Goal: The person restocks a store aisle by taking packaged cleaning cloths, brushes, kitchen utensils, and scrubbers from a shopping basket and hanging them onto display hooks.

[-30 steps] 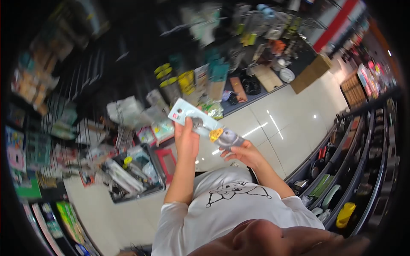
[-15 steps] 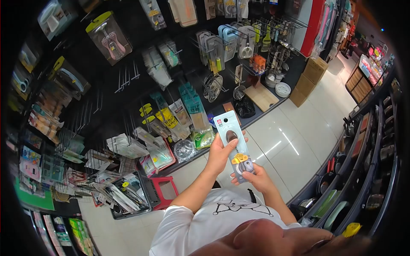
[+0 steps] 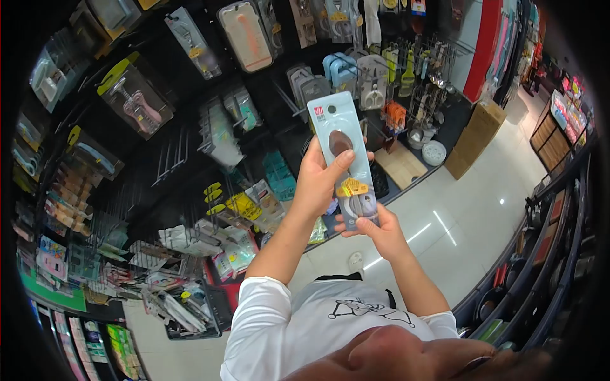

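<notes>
Both hands grip a long light-blue retail pack (image 3: 356,166) with a hang hole at its top, a dark oval shape in the middle and an orange-yellow label lower down. What kind of tool it contains I cannot make out. My left hand (image 3: 319,176) closes around the pack's left edge, thumb across the front beside the dark oval. At the bottom end my right hand (image 3: 382,232) pinches the lower right corner, thumb in front and fingers behind. The pack is held tilted, its top toward the display wall.
A black wall display carries packaged kitchen tools, including a pink-handled one (image 3: 143,112) and blue packs (image 3: 343,71). A basket (image 3: 219,311) full of packages stands on the floor at lower left. A cardboard box (image 3: 473,141) stands near the aisle; shelves (image 3: 540,254) of pans run along the right.
Both hands have raised the pack higher toward the display wall, still gripping it in the same places. The view has shifted slightly, and a shoe now shows on the floor.
</notes>
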